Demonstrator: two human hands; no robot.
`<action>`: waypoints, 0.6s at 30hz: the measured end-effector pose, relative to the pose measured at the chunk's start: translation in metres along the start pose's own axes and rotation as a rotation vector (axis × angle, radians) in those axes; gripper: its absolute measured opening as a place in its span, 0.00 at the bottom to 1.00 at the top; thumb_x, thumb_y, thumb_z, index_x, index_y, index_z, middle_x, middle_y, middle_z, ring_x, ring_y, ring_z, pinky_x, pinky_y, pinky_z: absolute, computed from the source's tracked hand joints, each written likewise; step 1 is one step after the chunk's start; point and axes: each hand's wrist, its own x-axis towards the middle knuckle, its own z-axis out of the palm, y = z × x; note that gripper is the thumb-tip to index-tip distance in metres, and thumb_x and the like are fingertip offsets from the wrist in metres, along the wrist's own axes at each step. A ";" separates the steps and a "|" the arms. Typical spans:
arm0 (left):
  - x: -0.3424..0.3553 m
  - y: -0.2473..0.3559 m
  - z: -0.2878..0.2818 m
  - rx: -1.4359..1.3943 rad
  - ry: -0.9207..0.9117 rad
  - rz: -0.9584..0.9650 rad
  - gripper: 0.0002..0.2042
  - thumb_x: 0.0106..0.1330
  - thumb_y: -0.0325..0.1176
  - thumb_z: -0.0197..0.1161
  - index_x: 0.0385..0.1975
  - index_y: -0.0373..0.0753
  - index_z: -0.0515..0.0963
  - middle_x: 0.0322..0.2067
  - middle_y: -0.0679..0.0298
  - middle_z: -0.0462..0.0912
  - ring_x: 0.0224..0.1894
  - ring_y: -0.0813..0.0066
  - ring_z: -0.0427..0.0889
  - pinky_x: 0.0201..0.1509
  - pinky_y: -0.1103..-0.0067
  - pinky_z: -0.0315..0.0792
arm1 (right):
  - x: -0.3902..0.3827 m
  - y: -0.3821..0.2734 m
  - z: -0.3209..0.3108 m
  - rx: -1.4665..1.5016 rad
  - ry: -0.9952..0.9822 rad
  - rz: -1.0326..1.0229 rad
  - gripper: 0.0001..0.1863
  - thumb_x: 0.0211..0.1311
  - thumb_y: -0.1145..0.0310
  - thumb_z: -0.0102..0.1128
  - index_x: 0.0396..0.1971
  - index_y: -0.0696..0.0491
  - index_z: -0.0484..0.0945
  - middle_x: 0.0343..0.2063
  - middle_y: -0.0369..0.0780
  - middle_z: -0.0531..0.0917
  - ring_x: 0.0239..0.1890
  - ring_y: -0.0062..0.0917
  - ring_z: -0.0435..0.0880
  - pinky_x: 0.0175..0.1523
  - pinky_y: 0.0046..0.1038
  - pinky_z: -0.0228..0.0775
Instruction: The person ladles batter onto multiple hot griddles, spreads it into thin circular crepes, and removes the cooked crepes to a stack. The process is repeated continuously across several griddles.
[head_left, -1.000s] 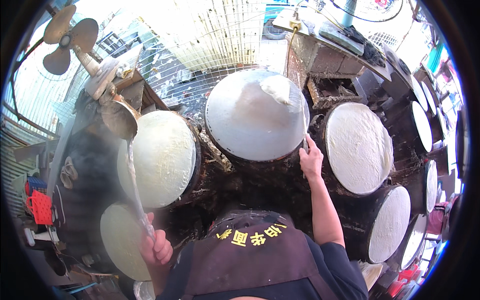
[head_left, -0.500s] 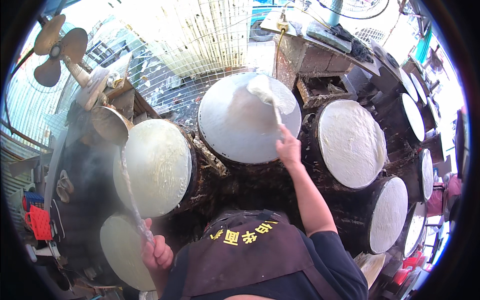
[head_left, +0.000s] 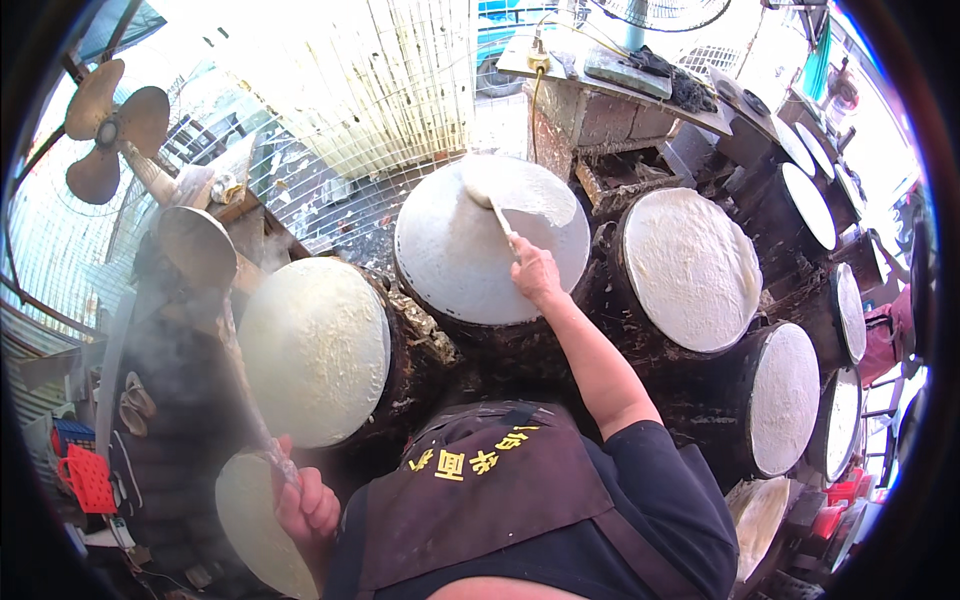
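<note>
Left hand [head_left: 308, 503] is gripping the ladle [head_left: 196, 248], right hand [head_left: 536, 271] has the spreader [head_left: 503, 222] wrapped tight and just swept left, so batter [head_left: 545, 198] now coats more of the middle griddle's [head_left: 450, 270] far edge.

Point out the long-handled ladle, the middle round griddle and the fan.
Long-handled ladle [head_left: 197, 247]: head view, on its bowl.
Middle round griddle [head_left: 455, 272]: head view, on its bare grey surface.
Fan [head_left: 107, 132]: head view, on its hub.

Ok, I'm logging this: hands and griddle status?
Left hand holding long-handled brownish ladle. Right hand gripping pale-headed tool over round grey griddle, partly covered with white batter. Whitish haze left.
</note>
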 end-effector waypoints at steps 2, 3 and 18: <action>0.002 -0.001 0.003 0.019 -0.062 0.002 0.29 0.74 0.37 0.48 0.71 0.46 0.44 0.18 0.68 0.59 0.09 0.84 0.54 0.07 0.84 0.56 | -0.001 -0.001 0.002 0.005 -0.019 -0.095 0.27 0.53 0.73 0.52 0.56 0.42 0.72 0.38 0.50 0.82 0.42 0.48 0.80 0.50 0.43 0.72; 0.002 -0.002 0.005 0.030 -0.067 0.007 0.29 0.74 0.37 0.48 0.71 0.46 0.45 0.18 0.68 0.59 0.09 0.84 0.54 0.07 0.85 0.56 | 0.005 0.015 -0.002 0.092 0.013 -0.215 0.26 0.53 0.73 0.52 0.55 0.42 0.73 0.37 0.51 0.82 0.41 0.49 0.80 0.49 0.43 0.72; -0.001 -0.044 0.080 0.099 0.144 0.086 0.28 0.74 0.38 0.48 0.70 0.46 0.46 0.18 0.71 0.58 0.10 0.86 0.54 0.07 0.87 0.53 | 0.044 0.048 -0.063 0.249 -0.207 -0.058 0.26 0.52 0.76 0.55 0.54 0.44 0.75 0.37 0.50 0.84 0.36 0.40 0.85 0.45 0.34 0.76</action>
